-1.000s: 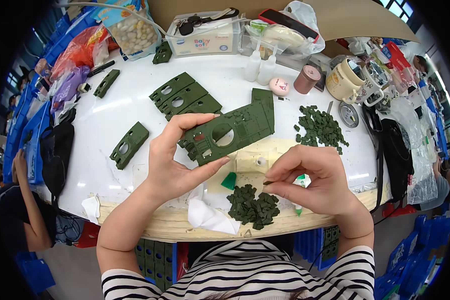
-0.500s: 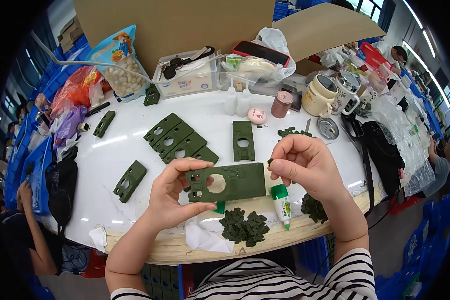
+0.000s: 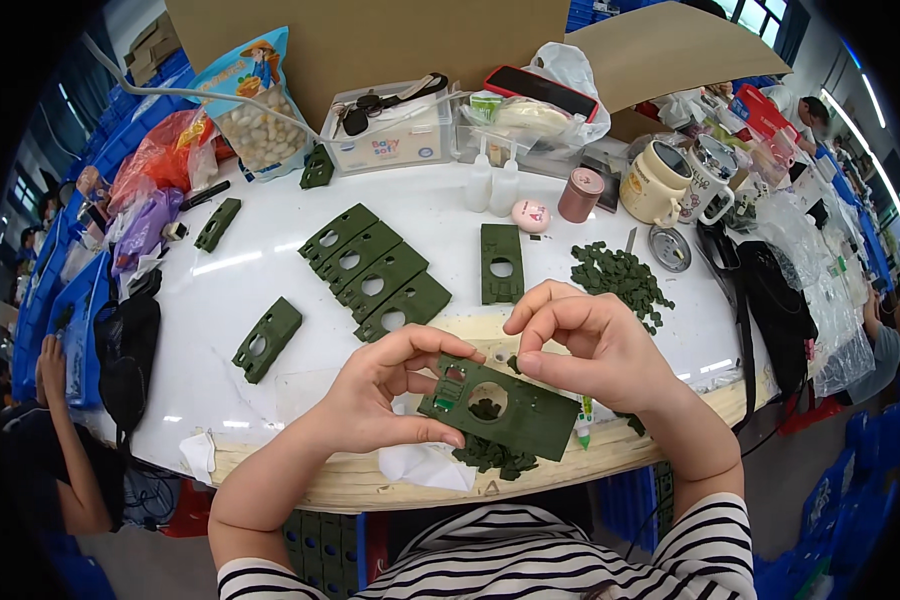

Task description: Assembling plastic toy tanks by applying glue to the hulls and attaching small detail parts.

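Note:
In my left hand (image 3: 382,392) is a dark green plastic hull-like panel (image 3: 540,418) with a large round hole, gripped at its left end and tilted with the right end lower. My right hand (image 3: 602,352) pinches a tiny dark green piece (image 3: 513,364) between thumb and forefinger, close to the panel's far edge. Beneath the panel lies a heap of small green pieces (image 3: 496,460), partly hidden. A glue bottle (image 3: 584,432) with a green tip is mostly covered by the panel and my right hand. White tissue (image 3: 428,468) lies by the table's near edge.
Similar green panels (image 3: 372,284) lie side by side mid-table, with a single panel (image 3: 501,285) to their right. More small pieces (image 3: 620,280) are spread at right. Behind stand squeeze bottles (image 3: 504,188), a pink tin (image 3: 580,195), mugs (image 3: 656,184) and a clear box (image 3: 390,140).
The panel has tipped, its right end dropping toward me. My right hand has shifted left with the tiny piece, to the panel's far edge. The whole view has shifted slightly.

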A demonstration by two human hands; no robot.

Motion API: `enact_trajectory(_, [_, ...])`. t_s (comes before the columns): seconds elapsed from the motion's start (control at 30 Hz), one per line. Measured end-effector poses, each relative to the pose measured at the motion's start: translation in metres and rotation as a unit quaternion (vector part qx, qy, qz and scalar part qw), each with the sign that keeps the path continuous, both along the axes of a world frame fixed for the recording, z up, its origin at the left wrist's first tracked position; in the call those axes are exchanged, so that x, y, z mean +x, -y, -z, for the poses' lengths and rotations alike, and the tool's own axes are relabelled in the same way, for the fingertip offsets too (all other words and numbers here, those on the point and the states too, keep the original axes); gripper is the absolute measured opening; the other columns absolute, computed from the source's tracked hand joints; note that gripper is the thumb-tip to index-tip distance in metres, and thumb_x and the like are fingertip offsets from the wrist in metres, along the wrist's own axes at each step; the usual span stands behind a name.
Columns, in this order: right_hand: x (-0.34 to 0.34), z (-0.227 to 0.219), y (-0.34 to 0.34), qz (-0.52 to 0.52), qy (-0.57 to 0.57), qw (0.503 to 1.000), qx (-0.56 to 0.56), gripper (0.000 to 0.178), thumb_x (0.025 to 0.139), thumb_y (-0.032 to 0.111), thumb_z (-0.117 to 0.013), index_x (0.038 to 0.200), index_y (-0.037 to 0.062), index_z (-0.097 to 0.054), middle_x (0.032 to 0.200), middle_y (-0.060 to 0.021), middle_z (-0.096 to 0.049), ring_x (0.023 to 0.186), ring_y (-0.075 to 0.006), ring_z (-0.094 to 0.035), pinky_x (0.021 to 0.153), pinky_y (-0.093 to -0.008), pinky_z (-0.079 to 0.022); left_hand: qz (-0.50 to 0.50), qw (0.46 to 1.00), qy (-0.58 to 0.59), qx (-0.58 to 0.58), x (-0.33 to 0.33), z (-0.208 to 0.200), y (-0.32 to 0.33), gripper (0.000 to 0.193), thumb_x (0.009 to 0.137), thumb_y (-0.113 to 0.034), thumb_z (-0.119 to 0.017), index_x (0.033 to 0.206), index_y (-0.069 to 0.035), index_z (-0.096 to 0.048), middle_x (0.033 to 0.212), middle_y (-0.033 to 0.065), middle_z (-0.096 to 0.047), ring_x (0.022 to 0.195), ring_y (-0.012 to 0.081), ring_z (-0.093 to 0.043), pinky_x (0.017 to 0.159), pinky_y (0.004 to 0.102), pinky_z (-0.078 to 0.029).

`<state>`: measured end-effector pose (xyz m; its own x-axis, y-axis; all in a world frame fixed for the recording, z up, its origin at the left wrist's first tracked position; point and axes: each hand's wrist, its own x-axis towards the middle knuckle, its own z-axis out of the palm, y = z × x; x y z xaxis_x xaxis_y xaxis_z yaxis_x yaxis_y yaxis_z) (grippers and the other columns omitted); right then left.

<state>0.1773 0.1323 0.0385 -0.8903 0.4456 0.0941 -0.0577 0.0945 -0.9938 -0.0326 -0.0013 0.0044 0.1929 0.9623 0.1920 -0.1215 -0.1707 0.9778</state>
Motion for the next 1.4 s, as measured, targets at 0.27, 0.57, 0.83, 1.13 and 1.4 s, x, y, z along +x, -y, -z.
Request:
enact_trajectory(0.27, [-0.006, 0.004, 0.019, 0.008, 0.017, 0.992, 0.121, 0.006, 0.075, 0.010, -0.070, 0.078, 0.0064, -0.066, 0.102, -0.0049, -0.057, 0.099, -0.0180, -0.053, 0.091, -0.0334, -0.039, -0.028, 0.997, -0.067, 0.022, 0.004, 0.004, 0.001, 0.065, 0.067, -0.005, -0.083, 0.122, -0.003, -0.047, 0.116, 0.0098, -0.057, 0.101, 0.0135, -0.058, 0.091, 0.0349, -0.051])
enact_trajectory(0.57, [-0.010, 0.004, 0.028, 0.015, 0.027, 0.987, 0.159, 0.007, 0.074, 0.011, -0.071, 0.075, 0.0063, -0.066, 0.106, -0.0067, -0.054, 0.105, -0.0208, -0.050, 0.091, -0.0349, -0.040, -0.037, 0.994, -0.103, 0.010, 0.010, 0.005, 0.003, 0.070, 0.062, -0.003, -0.085, 0.124, 0.001, -0.051, 0.114, 0.0068, -0.057, 0.100, 0.0136, -0.059, 0.093, 0.0331, -0.050])
enact_trajectory(0.83, [-0.010, 0.008, 0.032, 0.014, 0.033, 0.991, 0.129, 0.008, 0.073, 0.010, -0.072, 0.074, 0.0052, -0.066, 0.107, -0.0082, -0.052, 0.108, -0.0228, -0.047, 0.092, -0.0352, -0.038, -0.048, 0.986, -0.153, 0.046, 0.009, 0.008, 0.001, 0.065, 0.068, -0.010, -0.083, 0.124, -0.003, -0.052, 0.105, 0.0072, -0.062, 0.091, 0.0127, -0.062, 0.086, 0.0328, -0.053])
enact_trajectory(1.13, [-0.012, 0.010, 0.032, 0.009, 0.030, 0.990, 0.141, 0.008, 0.072, 0.010, -0.072, 0.072, 0.0047, -0.066, 0.106, -0.0082, -0.052, 0.106, -0.0230, -0.047, 0.090, -0.0344, -0.039, -0.049, 0.989, -0.140, 0.025, 0.011, 0.007, 0.002, 0.070, 0.061, -0.006, -0.086, 0.123, -0.001, -0.054, 0.110, 0.0066, -0.060, 0.094, 0.0131, -0.059, 0.090, 0.0314, -0.051])
enact_trajectory(1.4, [-0.012, 0.009, 0.032, 0.016, 0.030, 0.983, 0.181, 0.009, 0.071, 0.009, -0.072, 0.071, 0.0048, -0.064, 0.104, -0.0080, -0.052, 0.103, -0.0235, -0.048, 0.086, -0.0329, -0.040, -0.052, 0.982, -0.171, 0.058, 0.009, 0.007, 0.001, 0.064, 0.067, -0.011, -0.083, 0.124, -0.005, -0.054, 0.111, 0.0094, -0.063, 0.095, 0.0166, -0.064, 0.084, 0.0311, -0.053])
